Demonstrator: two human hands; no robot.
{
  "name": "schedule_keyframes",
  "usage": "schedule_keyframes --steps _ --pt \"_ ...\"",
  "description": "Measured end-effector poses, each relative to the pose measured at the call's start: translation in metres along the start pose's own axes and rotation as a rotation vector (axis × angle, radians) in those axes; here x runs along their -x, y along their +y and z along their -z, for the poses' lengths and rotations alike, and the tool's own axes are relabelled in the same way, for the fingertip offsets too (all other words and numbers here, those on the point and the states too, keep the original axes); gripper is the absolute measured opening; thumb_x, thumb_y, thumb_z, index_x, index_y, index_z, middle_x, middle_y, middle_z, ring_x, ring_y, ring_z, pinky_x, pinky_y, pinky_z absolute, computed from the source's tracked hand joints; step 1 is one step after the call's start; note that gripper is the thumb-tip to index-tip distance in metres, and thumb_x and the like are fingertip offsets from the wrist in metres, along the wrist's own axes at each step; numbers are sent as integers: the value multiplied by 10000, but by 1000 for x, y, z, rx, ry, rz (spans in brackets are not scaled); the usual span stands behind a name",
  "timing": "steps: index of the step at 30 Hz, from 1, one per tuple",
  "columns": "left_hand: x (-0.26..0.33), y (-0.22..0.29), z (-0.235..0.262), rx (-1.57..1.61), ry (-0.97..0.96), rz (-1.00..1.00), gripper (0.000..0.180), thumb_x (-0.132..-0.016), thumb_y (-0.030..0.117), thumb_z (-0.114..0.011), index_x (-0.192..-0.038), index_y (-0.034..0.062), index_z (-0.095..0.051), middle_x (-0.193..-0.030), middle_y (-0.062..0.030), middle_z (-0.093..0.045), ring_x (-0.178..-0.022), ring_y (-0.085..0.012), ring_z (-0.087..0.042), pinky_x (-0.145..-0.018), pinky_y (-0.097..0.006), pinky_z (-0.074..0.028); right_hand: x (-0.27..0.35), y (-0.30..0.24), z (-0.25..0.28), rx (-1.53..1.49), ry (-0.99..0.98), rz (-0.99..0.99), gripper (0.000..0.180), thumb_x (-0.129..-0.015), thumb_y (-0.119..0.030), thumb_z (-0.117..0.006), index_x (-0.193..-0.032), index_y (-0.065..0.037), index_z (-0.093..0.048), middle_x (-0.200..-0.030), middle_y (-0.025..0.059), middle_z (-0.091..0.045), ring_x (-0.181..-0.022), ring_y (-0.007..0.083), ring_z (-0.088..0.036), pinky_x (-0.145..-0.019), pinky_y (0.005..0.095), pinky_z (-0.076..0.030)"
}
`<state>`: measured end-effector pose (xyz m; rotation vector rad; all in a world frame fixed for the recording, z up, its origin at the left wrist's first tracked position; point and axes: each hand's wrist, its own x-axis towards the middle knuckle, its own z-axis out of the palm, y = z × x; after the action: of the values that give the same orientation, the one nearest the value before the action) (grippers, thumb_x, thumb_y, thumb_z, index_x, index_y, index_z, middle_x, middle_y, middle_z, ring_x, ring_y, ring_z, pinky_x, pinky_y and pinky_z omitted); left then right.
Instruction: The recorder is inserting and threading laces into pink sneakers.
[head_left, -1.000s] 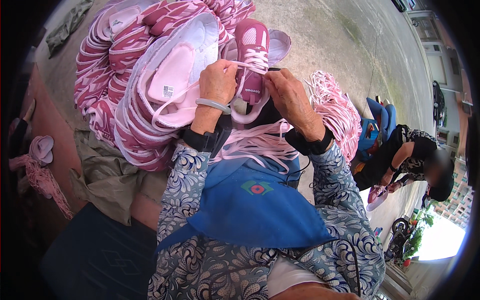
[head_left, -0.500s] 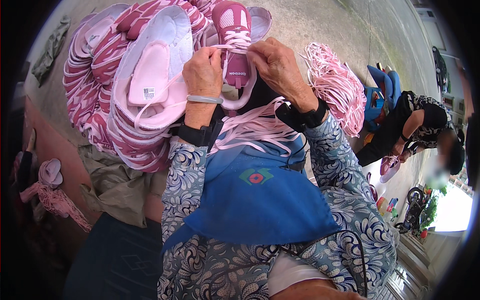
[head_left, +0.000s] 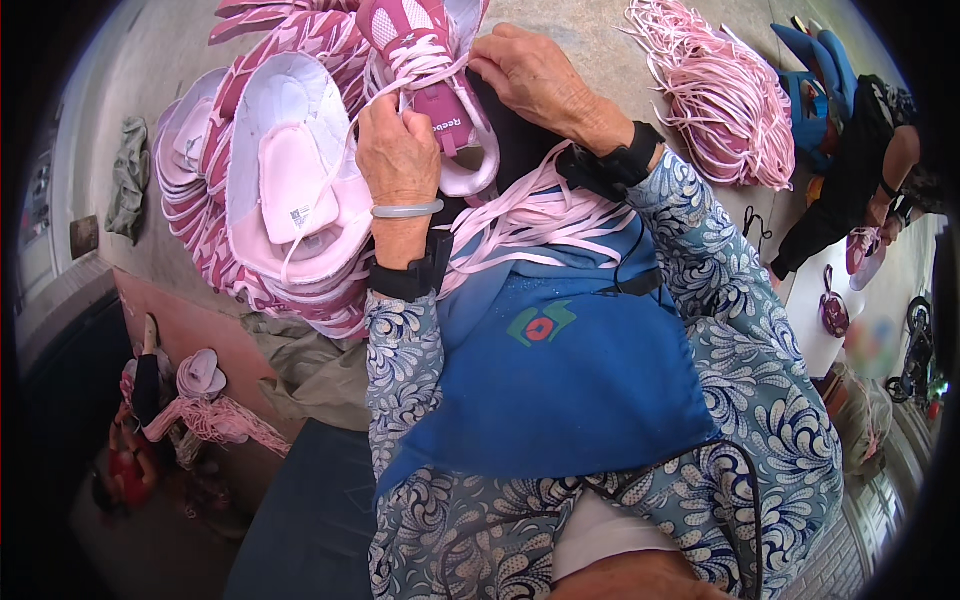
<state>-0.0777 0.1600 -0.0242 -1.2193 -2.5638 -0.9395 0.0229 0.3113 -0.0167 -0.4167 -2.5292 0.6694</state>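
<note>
A pink and dark-rose sneaker (head_left: 410, 30) stands in front of me, its toe pointing away and its tongue towards me. Light pink shoelace (head_left: 425, 62) crosses its upper part. My left hand (head_left: 398, 150) is closed on a length of this lace, left of the tongue. On the other side my right hand (head_left: 535, 80) pinches the lace at the upper right of the tongue. More loose pink laces (head_left: 545, 225) lie over the blue apron (head_left: 560, 390) on my lap. Left of my hands, stacked pink sneakers (head_left: 290, 160) sit with white linings showing.
To the right lies a large heap of laces and pink shoe pieces (head_left: 725, 100). Another person (head_left: 840, 210) works beyond it with a pink shoe. More people sit at the lower left near pink laces (head_left: 215, 415). Greenish cloth (head_left: 310, 365) lies below the stack.
The view has turned, so the scene shifts. My hands are slightly farther apart, with a stretch of lace drawn between them across the sneaker.
</note>
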Motion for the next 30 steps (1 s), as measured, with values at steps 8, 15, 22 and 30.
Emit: schedule_keyframes --steps 8,15,22,30 --pt "4 -14 -2 52 50 -60 174 -820 108 -565 -929 -24 -598 -800 -171 -614 -671 -274 -607 -612 -348 -479 5 6 2 -235 -85 27 198 -854 -176 -563 -883 13 -614 -824 150 -603 -738 284 -597 -690 338 -484" --pt "1 -8 9 174 -79 121 150 -808 73 -563 -913 -31 -590 -800 -170 -616 -692 -280 -616 -621 -355 -479 2 9 0 -243 -98 6 198 -860 -173 -559 -906 12 -611 -849 147 -607 -751 283 -601 -702 338 -493" --pt "-1 -4 11 194 -107 174 172 -815 79 -560 -936 -39 -595 -794 -163 -630 -668 -241 -633 -613 -327 -492 -4 6 -6 -91 -66 43 196 -868 -164 -561 -923 15 -619 -885 158 -615 -779 268 -615 -740 334 -507" --pt "3 6 8 221 -103 178 153 -812 28 -558 -950 -38 -566 -809 -150 -634 -709 -189 -644 -626 -300 -502 -10 7 -6 -206 -137 55 212 -870 -181 -560 -906 19 -622 -879 182 -627 -758 290 -625 -705 347 -504"
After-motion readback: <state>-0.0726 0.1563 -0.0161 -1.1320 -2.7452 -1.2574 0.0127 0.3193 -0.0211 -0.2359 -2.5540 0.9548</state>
